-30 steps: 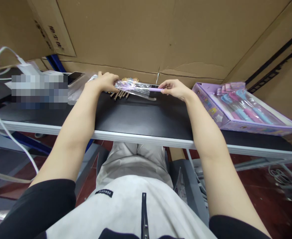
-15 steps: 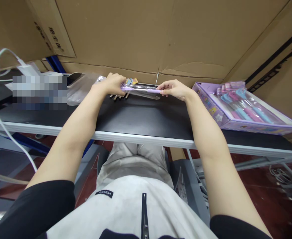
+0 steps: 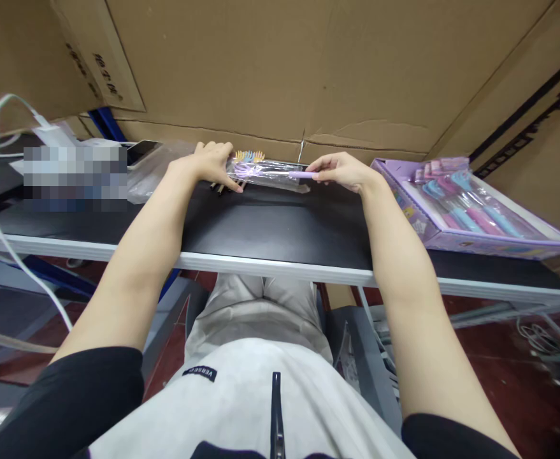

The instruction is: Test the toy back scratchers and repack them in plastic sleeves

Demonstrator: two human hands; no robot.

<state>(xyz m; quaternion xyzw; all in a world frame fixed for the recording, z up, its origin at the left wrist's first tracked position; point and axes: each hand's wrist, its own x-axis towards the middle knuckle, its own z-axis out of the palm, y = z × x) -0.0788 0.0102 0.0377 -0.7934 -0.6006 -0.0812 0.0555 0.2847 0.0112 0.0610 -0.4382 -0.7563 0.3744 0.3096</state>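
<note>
My left hand pinches the left end of a clear plastic sleeve at the far side of the black table. A purple pen lies inside the sleeve, its end sticking out to the right. My right hand is closed on that end of the pen. Under the sleeve lies a row of several brown sticks with coloured fork-like tips.
A purple display box of pink and blue pens stands at the right on the table. Loose clear plastic bags and a white charger with its cable lie to the left. Cardboard sheets wall off the back.
The sleeve was lowered from a tilt to lie flat over the sticks, and the purple pen now reaches further left inside it. Both hands stayed at its ends.
</note>
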